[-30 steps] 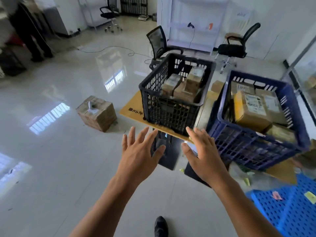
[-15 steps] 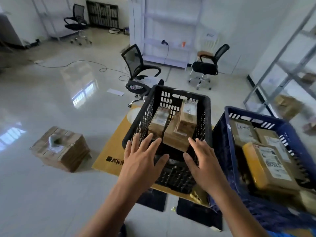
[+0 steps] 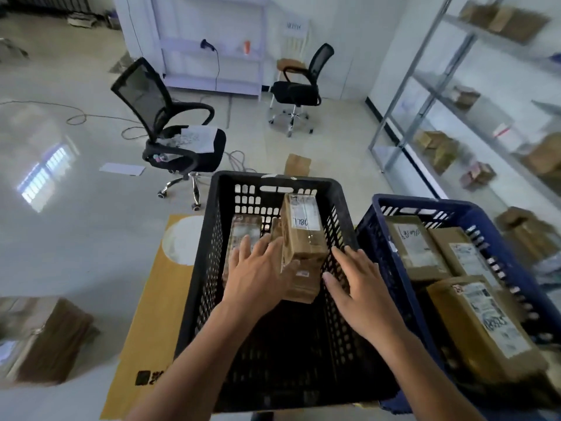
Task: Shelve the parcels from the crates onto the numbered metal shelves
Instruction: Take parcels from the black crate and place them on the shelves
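Both hands, held short of the black crate (image 3: 213, 238) a second ago, now reach inside it. The left hand (image 3: 258, 276) spreads over the stacked parcels, its fingers apparently touching the tilted parcel (image 3: 303, 238) with the handwritten label, though blur hides the contact. The right hand (image 3: 361, 288) hovers, fingers straight, by the crate's right wall. The view closes in from above.

The left hand (image 3: 258, 270) covers the near ends of the parcels (image 3: 303, 235) in the black crate (image 3: 212, 238), so whether its fingers (image 3: 245, 247) touch them cannot be told. The blue crate (image 3: 473, 208) runs off the right and bottom edges. The metal shelves (image 3: 425, 71) are blurred, their numbers unreadable. A cardboard box (image 3: 39, 338) at lower left is smeared and cut by the edge.
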Action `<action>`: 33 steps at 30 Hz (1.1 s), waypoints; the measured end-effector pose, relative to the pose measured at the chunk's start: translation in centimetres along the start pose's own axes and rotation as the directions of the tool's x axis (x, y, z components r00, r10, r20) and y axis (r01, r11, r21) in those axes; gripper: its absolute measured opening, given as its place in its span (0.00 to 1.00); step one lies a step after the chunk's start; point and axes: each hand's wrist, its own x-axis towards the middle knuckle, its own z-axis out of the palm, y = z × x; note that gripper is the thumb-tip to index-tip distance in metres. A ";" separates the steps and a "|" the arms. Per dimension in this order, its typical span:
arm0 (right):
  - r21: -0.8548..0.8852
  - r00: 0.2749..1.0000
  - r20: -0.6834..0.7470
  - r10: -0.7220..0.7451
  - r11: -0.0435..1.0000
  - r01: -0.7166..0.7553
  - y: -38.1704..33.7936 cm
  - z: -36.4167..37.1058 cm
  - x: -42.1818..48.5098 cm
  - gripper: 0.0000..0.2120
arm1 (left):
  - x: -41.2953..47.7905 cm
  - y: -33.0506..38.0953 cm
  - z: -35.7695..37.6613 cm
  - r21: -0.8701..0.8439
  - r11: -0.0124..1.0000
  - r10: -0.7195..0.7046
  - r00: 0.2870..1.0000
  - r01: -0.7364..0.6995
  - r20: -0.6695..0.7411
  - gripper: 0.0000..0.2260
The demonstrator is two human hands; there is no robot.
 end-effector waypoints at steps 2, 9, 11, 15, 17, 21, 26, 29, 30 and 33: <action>-0.034 1.000 0.024 0.007 0.999 -0.007 1.0 0.1 2.7 0.36 | 3.1 0.0 1.3 -0.005 1.000 -0.025 1.000 0.025 0.017 0.33; -0.096 0.998 0.059 0.030 0.995 -0.024 2.4 1.7 9.2 0.32 | 10.4 0.7 5.4 -0.229 0.953 -0.172 0.976 0.199 0.134 0.33; -0.137 1.000 0.020 0.023 0.990 -0.020 2.5 2.4 9.9 0.32 | 11.8 0.7 6.5 -0.307 0.917 -0.216 0.964 0.255 0.157 0.33; -0.181 0.999 0.000 0.054 0.982 -0.053 2.5 2.8 10.3 0.34 | 12.9 0.2 8.5 -0.478 0.832 -0.219 0.958 0.283 0.186 0.28; -0.271 0.997 0.034 0.066 0.961 -0.055 2.4 3.0 10.4 0.35 | 12.5 -0.3 8.9 -0.542 0.787 -0.220 0.955 0.294 0.198 0.30; -0.341 0.994 0.064 0.092 0.938 -0.065 1.6 3.0 10.7 0.36 | 11.4 -1.4 8.9 -0.623 0.721 -0.191 0.952 0.302 0.241 0.31; -0.386 0.993 0.076 0.085 0.921 -0.050 1.1 2.8 10.6 0.35 | 10.3 -1.3 8.4 -0.667 0.697 -0.135 0.961 0.264 0.239 0.30; -0.363 0.996 0.067 0.058 0.931 -0.030 0.8 2.3 10.1 0.33 | 9.5 -1.1 7.8 -0.736 0.618 -0.134 0.960 0.275 0.246 0.28; -0.330 0.997 0.059 0.052 0.943 -0.030 0.4 2.2 9.8 0.33 | 9.0 -1.0 7.5 -0.773 0.570 -0.132 0.960 0.277 0.247 0.28; -0.183 0.999 0.019 0.038 0.983 -0.034 -1.3 2.0 7.9 0.34 | 7.1 -1.0 6.1 -0.880 0.395 -0.119 0.965 0.263 0.234 0.27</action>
